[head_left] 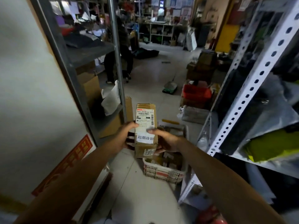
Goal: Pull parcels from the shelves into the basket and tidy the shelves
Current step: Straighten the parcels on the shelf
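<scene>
We grip the box (146, 126) with left hand (124, 136) and right hand (166, 141); lower it level into the basket (161, 172); avoid dropping.

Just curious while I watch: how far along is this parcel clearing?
Partly done: the white basket on the floor already holds several parcels. In hand: both the left hand and right hand grip a brown cardboard parcel above the basket. Left: the right-hand shelf still carries bags, including a yellow-green bag.
</scene>
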`<state>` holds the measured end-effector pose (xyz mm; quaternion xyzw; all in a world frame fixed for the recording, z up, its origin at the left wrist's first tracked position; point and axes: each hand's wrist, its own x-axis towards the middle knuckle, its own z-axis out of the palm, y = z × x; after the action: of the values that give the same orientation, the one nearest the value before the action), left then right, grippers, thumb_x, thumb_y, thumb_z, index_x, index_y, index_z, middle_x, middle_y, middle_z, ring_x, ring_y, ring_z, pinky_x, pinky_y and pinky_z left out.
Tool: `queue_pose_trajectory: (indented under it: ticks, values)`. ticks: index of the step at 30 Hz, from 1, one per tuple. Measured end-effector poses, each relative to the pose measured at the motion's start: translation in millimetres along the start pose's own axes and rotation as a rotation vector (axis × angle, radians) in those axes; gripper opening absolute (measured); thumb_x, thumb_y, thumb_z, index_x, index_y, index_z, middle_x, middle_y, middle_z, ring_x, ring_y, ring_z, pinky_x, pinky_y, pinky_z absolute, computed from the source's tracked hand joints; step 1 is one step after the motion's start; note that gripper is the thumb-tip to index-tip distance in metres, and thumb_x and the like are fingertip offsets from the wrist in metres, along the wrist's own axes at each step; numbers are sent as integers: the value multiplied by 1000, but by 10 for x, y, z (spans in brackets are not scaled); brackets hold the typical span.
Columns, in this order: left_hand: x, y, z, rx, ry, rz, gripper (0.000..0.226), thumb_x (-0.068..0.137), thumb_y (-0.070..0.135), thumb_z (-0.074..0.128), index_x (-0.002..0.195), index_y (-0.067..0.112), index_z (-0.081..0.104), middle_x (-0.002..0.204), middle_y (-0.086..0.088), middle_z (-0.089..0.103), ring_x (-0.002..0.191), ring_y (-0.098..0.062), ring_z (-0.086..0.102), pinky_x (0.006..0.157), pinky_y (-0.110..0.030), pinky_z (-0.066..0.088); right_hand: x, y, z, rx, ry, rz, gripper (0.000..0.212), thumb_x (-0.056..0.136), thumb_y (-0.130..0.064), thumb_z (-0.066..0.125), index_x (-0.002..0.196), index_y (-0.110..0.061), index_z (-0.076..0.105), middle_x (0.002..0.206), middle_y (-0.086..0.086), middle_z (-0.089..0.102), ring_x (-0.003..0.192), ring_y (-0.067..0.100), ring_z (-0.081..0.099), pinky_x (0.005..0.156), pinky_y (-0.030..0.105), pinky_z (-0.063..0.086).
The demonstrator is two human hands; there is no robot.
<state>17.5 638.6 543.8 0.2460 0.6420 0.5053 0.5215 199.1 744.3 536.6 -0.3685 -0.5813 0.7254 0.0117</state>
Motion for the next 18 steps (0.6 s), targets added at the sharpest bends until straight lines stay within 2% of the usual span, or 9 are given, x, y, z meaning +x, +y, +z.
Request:
queue_pose_trajectory:
  ticks: [1, 3, 5, 8, 9, 11, 13, 15, 18]
  values:
    - [109, 58, 64, 12, -13, -1, 61, 72, 50, 68, 125, 21, 65, 102, -10, 76, 93, -31, 70, 64, -37, 56, 27, -23, -91, 22, 11, -8, 88, 57, -62, 78, 133, -24, 57, 127, 13, 70, 103, 26, 71, 77, 33, 57]
    - [292, 154, 159, 39, -48, 15, 74, 58, 55, 69, 125, 25, 64, 108, -12, 76, 101, -35, 70, 73, -45, 59, 62, -66, -236, 54, 33, -23, 78, 60, -58, 78, 128, -24, 59, 129, 15, 68, 107, 27, 71, 75, 33, 59]
    - [519, 218, 265, 45, -94, 17, 76, 58, 58, 68, 127, 28, 63, 110, -13, 76, 106, -38, 69, 82, -51, 56, 150, -86, -429, 75, 84, -29, 78, 56, -61, 79, 124, -26, 61, 129, 14, 69, 113, 30, 68, 77, 33, 59]
    - [849, 274, 415, 29, -110, -11, 70, 62, 57, 68, 127, 30, 64, 116, -14, 74, 111, -40, 67, 90, -59, 55, 308, -94, -675, 92, 155, -32, 87, 53, -72, 84, 124, -27, 63, 120, 10, 70, 107, 29, 67, 82, 34, 53]
    - [949, 286, 472, 24, -112, -16, 69, 64, 58, 68, 126, 30, 65, 117, -14, 73, 112, -40, 66, 87, -59, 56, 344, -101, -739, 104, 184, -28, 92, 53, -73, 85, 129, -27, 61, 116, 9, 72, 100, 26, 69, 77, 33, 54]
    - [1092, 354, 589, 25, -97, -5, 62, 68, 56, 66, 124, 28, 67, 114, -14, 74, 106, -38, 67, 73, -48, 59, 383, -149, -834, 138, 251, -55, 93, 59, -69, 83, 137, -28, 54, 108, 6, 74, 88, 20, 74, 67, 32, 58]
    - [1233, 438, 703, 21, -85, 19, 44, 82, 48, 61, 121, 27, 67, 105, -13, 75, 97, -35, 68, 71, -44, 57, 407, -215, -933, 179, 332, -99, 91, 61, -66, 82, 139, -35, 49, 114, 3, 75, 98, 23, 74, 77, 40, 62]
    - [1382, 516, 803, 22, -88, 27, 34, 89, 42, 57, 118, 28, 68, 97, -11, 76, 93, -34, 69, 77, -48, 58, 470, -260, -1073, 192, 375, -133, 86, 65, -66, 81, 139, -39, 48, 118, 1, 74, 104, 26, 73, 85, 46, 61]
    - [1622, 623, 905, 33, -124, 31, 33, 88, 43, 57, 115, 30, 70, 90, -8, 78, 91, -33, 69, 84, -51, 56, 584, -363, -1259, 232, 414, -132, 78, 75, -59, 80, 142, -39, 45, 116, 0, 74, 102, 24, 73, 77, 42, 63]
